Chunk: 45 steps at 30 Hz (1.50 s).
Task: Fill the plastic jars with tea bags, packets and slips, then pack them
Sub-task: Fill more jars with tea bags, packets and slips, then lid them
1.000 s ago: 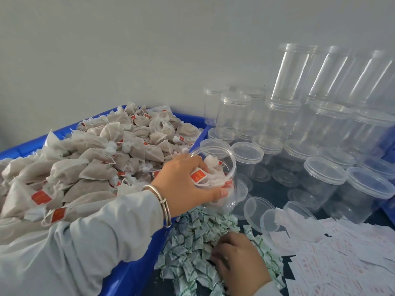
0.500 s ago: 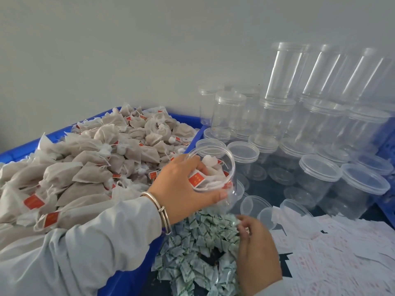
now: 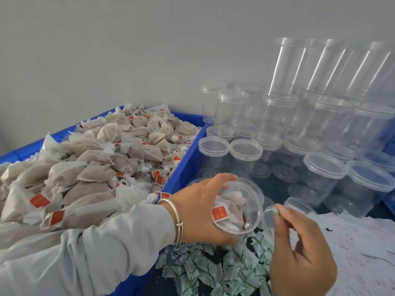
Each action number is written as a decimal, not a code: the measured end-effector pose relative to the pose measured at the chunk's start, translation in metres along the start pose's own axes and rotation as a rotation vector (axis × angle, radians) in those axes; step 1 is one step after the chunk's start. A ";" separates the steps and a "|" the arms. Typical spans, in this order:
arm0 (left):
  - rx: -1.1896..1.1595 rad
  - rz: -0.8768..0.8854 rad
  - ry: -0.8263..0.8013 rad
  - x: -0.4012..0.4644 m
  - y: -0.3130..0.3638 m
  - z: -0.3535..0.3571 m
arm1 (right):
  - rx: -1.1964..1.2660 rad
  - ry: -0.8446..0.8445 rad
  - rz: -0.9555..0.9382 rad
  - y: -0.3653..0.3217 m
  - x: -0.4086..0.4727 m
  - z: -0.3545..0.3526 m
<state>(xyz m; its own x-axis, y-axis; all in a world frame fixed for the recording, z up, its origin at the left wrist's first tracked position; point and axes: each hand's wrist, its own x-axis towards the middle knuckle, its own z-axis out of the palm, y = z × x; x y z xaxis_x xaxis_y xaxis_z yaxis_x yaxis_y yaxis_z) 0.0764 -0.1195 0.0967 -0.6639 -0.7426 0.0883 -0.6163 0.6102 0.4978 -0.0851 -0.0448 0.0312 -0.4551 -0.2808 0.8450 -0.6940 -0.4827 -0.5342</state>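
Behind the work area we see a plain grey wall [image 3: 106,50] that closes off the far edge. Against it, on the left, a blue crate [image 3: 186,163] holds a heap of soft, pyramid-shaped mesh tea bags [image 3: 96,159] with red paper tags; the heap rises above the crate rim. On the right, clear plastic jars [image 3: 324,167] with ribbed lids stand packed together, and more of them are stacked behind up to the wall, so little open room lies between them.

We see the left hand [image 3: 201,210], in a pale sleeve and a metal bangle [image 3: 176,221], gripping an open jar [image 3: 239,208]; its fingers curl round the jar wall. This jar is tilted with its mouth toward the camera and is held beside the crate's near corner. Tea bags lie inside it.

The right hand [image 3: 301,251] is raised just beside the jar mouth, apart from it. Its fingertips pinch a small green-and-white packet [image 3: 275,212].

Below both hands, a loose pile of flat, crinkled green-and-white packets [image 3: 213,270] covers the dark desk [image 3: 378,211]. To the right lie thin white printed slips [image 3: 359,242], overlapping one another. Loose clear lids [image 3: 299,208] rest between the slips and the standing jars.
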 end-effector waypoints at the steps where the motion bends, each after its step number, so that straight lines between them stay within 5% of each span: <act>1: 0.028 0.008 -0.016 0.000 0.000 0.001 | 0.005 0.004 0.004 0.000 0.001 -0.001; 15: 0.072 0.017 -0.061 0.005 -0.006 0.008 | -0.043 -0.404 -0.098 -0.006 -0.008 0.006; 23: 0.010 -0.052 -0.059 0.005 -0.008 0.005 | -0.050 -0.341 -0.101 0.001 0.000 0.002; 27: 0.008 -0.077 -0.066 0.004 -0.007 0.001 | -0.333 -0.329 0.169 0.023 0.017 -0.010; 31: 0.020 -0.084 -0.077 0.003 -0.005 0.000 | -0.774 -0.745 0.647 0.045 0.030 -0.017; 34: 0.013 -0.087 -0.078 0.003 -0.004 -0.001 | -0.951 -0.950 0.724 0.051 0.030 -0.020; 40: 0.009 -0.093 -0.081 0.003 -0.005 0.000 | -0.638 -0.685 0.713 0.053 0.028 -0.019; 45: 0.017 -0.100 -0.085 0.003 -0.005 0.000 | -0.926 -0.721 0.889 0.067 0.041 -0.036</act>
<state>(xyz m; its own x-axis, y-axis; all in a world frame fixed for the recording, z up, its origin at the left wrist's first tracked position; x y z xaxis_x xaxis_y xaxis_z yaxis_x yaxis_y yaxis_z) 0.0774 -0.1245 0.0950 -0.6319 -0.7742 -0.0345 -0.6876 0.5395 0.4860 -0.1705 -0.0594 0.0294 -0.7360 -0.6721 -0.0814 -0.5693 0.6794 -0.4629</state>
